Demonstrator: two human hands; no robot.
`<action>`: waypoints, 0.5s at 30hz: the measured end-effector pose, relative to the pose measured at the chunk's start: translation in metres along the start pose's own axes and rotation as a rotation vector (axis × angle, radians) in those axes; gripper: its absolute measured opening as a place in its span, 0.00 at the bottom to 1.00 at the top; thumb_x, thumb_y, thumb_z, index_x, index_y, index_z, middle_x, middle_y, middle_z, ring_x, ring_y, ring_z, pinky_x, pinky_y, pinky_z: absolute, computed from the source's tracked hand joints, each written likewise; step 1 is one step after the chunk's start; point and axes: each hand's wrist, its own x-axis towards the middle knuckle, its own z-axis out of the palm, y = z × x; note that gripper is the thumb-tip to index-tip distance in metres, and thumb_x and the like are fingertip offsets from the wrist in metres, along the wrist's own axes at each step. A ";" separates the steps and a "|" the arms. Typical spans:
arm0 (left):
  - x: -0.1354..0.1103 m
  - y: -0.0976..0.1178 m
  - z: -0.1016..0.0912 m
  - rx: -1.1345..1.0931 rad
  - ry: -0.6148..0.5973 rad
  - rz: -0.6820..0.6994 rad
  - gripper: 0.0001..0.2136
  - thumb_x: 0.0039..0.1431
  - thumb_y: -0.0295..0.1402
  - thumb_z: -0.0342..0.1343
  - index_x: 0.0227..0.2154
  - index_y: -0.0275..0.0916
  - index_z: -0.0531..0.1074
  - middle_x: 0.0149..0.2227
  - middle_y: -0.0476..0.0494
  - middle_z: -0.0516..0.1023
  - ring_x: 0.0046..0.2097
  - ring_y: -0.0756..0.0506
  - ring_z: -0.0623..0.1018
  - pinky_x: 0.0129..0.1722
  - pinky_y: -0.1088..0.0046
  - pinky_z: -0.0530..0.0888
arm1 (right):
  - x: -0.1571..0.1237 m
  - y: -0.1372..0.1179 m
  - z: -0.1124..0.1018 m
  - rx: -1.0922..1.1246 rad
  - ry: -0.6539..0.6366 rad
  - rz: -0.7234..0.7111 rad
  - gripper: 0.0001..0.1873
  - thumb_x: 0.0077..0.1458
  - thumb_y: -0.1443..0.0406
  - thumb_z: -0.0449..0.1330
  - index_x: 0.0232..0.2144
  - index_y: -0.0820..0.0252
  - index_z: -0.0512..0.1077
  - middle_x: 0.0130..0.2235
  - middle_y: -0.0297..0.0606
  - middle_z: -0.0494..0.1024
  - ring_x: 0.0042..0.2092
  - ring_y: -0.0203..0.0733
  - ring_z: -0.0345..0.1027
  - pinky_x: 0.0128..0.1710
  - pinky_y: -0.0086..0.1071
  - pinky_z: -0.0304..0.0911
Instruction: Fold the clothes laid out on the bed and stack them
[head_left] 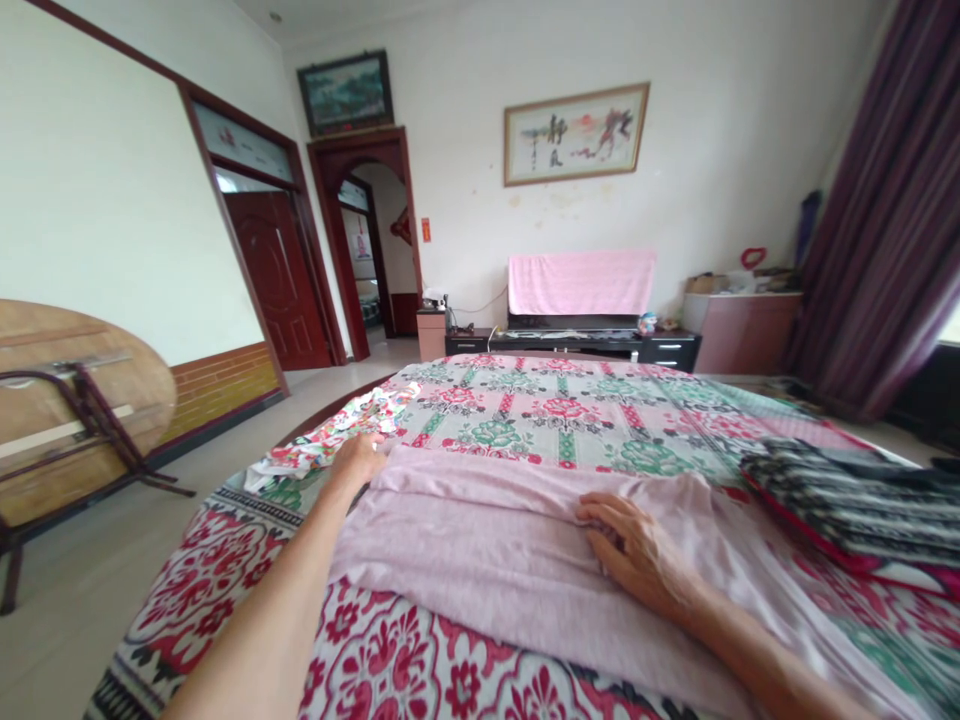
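A pale pink, soft knit garment lies spread across the bed in front of me, with creases along its length and a bunched part toward the right. My left hand is closed on its far left corner, the fingertips partly hidden. My right hand rests on top of the garment right of its middle, fingers slightly bent and the thumb apart from them. Just beyond my left hand lies a crumpled white cloth with a colourful print.
A patterned bedspread in red, green and white covers the bed. Folded black-and-white striped textiles lie at the right. A folded round table leans at the left wall. Beyond the bed stand a low black cabinet and a pink-draped screen.
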 end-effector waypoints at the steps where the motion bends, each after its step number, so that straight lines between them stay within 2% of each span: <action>1: -0.002 0.008 -0.001 0.028 0.034 0.023 0.16 0.45 0.32 0.57 0.40 0.41 0.76 0.41 0.41 0.80 0.43 0.41 0.76 0.39 0.71 0.69 | 0.000 0.000 0.000 -0.002 -0.002 0.002 0.13 0.50 0.67 0.53 0.36 0.57 0.75 0.44 0.44 0.76 0.46 0.47 0.70 0.48 0.40 0.64; 3: -0.010 0.026 -0.002 0.035 0.035 0.136 0.12 0.48 0.33 0.54 0.35 0.41 0.78 0.37 0.43 0.80 0.41 0.42 0.76 0.39 0.72 0.68 | 0.001 0.000 0.000 -0.010 0.001 0.001 0.12 0.50 0.68 0.53 0.34 0.58 0.75 0.44 0.45 0.77 0.45 0.47 0.70 0.48 0.41 0.65; 4: -0.015 0.035 -0.002 0.006 -0.023 0.225 0.10 0.49 0.33 0.54 0.32 0.40 0.78 0.34 0.44 0.80 0.39 0.44 0.76 0.37 0.74 0.68 | 0.001 -0.001 0.000 -0.015 0.009 -0.004 0.12 0.50 0.68 0.53 0.34 0.58 0.75 0.44 0.45 0.77 0.45 0.47 0.71 0.47 0.40 0.65; 7: -0.031 0.058 0.000 -0.103 -0.340 0.468 0.11 0.47 0.37 0.56 0.29 0.37 0.78 0.27 0.48 0.78 0.32 0.47 0.74 0.30 0.76 0.66 | -0.001 -0.003 -0.002 -0.023 0.064 -0.041 0.12 0.50 0.68 0.53 0.34 0.58 0.75 0.45 0.45 0.76 0.44 0.45 0.71 0.46 0.40 0.66; 9: -0.040 0.067 0.004 -0.120 -0.474 0.575 0.14 0.43 0.39 0.59 0.32 0.37 0.78 0.28 0.49 0.77 0.31 0.48 0.73 0.28 0.77 0.65 | -0.001 -0.006 -0.005 -0.017 0.103 -0.072 0.12 0.51 0.69 0.53 0.35 0.58 0.74 0.44 0.44 0.77 0.44 0.44 0.72 0.45 0.38 0.67; 12: -0.049 0.074 0.010 -0.079 -0.501 0.677 0.13 0.42 0.35 0.58 0.32 0.38 0.78 0.29 0.49 0.76 0.32 0.48 0.72 0.30 0.77 0.65 | 0.005 -0.008 -0.010 0.006 0.112 -0.099 0.13 0.53 0.69 0.51 0.37 0.58 0.73 0.42 0.43 0.78 0.44 0.43 0.72 0.45 0.37 0.67; 15: -0.052 0.077 0.014 -0.055 -0.485 0.717 0.10 0.43 0.29 0.53 0.28 0.37 0.77 0.27 0.50 0.75 0.31 0.49 0.72 0.31 0.77 0.64 | 0.020 -0.009 -0.012 0.028 0.032 -0.078 0.14 0.55 0.68 0.49 0.38 0.59 0.73 0.42 0.43 0.78 0.44 0.42 0.72 0.46 0.36 0.66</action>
